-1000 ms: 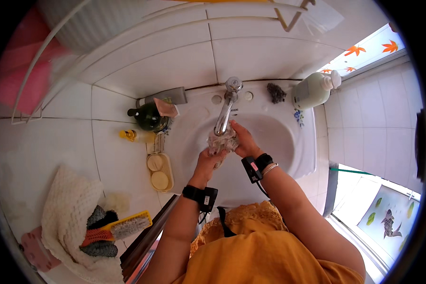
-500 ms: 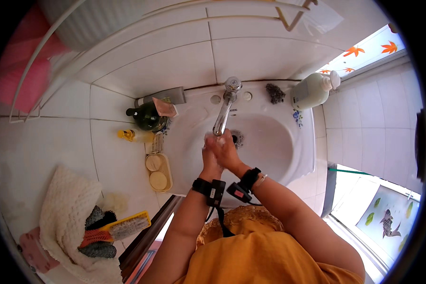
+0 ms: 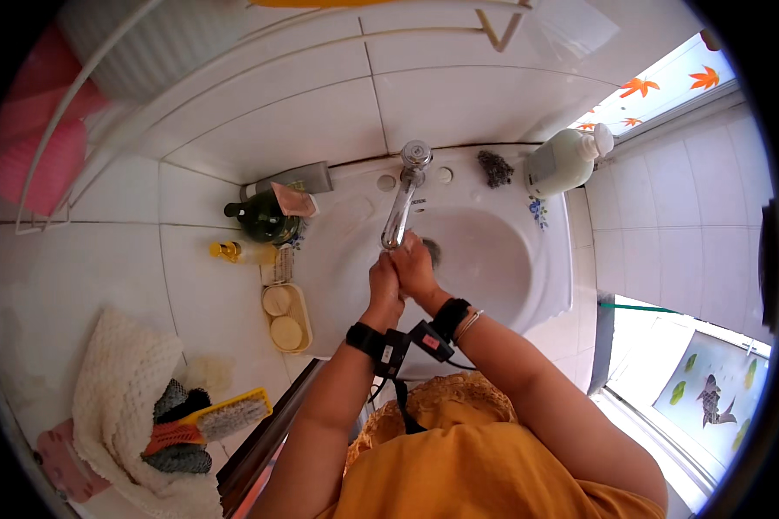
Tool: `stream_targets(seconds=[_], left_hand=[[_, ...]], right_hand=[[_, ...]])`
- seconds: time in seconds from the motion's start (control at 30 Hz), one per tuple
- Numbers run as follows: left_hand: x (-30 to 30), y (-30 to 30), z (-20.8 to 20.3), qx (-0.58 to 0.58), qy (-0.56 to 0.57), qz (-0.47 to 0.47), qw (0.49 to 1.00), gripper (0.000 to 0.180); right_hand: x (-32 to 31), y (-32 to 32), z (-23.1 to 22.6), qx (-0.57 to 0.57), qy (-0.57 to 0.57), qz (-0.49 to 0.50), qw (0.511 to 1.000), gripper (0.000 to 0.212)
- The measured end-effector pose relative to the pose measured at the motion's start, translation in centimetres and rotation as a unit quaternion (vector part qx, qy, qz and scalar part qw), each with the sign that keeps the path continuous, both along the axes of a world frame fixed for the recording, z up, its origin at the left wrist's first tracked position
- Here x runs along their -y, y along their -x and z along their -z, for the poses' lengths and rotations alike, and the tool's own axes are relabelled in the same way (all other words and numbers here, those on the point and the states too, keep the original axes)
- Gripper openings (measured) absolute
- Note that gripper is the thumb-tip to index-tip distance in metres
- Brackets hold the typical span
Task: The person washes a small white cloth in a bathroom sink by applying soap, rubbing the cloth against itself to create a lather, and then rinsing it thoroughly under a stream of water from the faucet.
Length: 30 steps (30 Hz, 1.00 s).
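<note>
Chrome faucet point(image 3: 396, 223): it stands at the 12 o'clock rim of the white basin point(image 3: 486, 264), spout slanting down toward 6, its mouth just by my fingers. My left hand point(image 3: 384, 282) and right hand point(image 3: 414, 266) are pressed together under it, fingers curled in; whether anything is clasped between them I cannot tell, nor can I make out running water. I judge the step in hand to be rubbing or rinsing at the spout. The next move, as I read it, calls for small turns of both wrists, knuckles kept off the metal and the black wrist boxes point(image 3: 393, 353) kept clear of any wet.

My freest room lies from 2 to 4 o'clock, where the bowl runs bare to its curved wall; the drain point(image 3: 431, 252) is at 2, near my right knuckles. On the ledge, the dark scrubber point(image 3: 495, 169) at 1 and the pale pump bottle point(image 3: 561, 163) at 2 limit a wide swing. Toward 8, past the basin's edge, sits the soap dish point(image 3: 302, 309) with 2 round cakes; at 9 and 10 the yellow-capped bottle point(image 3: 255, 251) and green bottle point(image 3: 258, 222) crowd that side, so I'd widen rightward.
</note>
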<state>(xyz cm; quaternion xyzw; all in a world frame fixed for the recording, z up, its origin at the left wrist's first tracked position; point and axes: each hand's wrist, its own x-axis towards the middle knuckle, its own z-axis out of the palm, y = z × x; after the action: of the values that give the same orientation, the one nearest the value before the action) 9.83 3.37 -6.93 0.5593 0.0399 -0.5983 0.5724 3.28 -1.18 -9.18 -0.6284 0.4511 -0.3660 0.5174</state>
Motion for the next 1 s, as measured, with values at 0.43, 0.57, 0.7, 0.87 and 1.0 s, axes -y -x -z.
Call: stream_targets(seconds=[0.43, 0.57, 0.7, 0.87, 1.0], left_hand=[[-2.6, -5.5, -1.0, 0.054, 0.051, 0.263, 0.962, 0.037], [-3.8, -5.3, -0.5, -0.023, 0.026, 0.115, 0.993, 0.035], [-1.1, -2.8, 0.5, -0.256, 0.181, -0.073, 0.947, 0.025], [-1.2, -1.4, 4.4, -0.341, 0.283, -0.144, 0.885, 0.027], [0.0, 0.9, 1.6, -0.205, 0.156, -0.114, 0.959, 0.023]], right_hand=[[6.0, 4.9, -3.7, 0.075, -0.325, -0.242, 0.911, 0.02], [5.9, 4.3, -5.4, 0.263, -0.482, -0.149, 0.822, 0.011], [3.3, 4.1, -2.4, 0.254, -0.359, -0.081, 0.894, 0.014], [-2.3, 0.5, -6.4, 0.02, 0.187, -0.132, 0.973, 0.017], [-2.0, -0.1, -3.0, -0.082, 0.078, -0.059, 0.992, 0.026]])
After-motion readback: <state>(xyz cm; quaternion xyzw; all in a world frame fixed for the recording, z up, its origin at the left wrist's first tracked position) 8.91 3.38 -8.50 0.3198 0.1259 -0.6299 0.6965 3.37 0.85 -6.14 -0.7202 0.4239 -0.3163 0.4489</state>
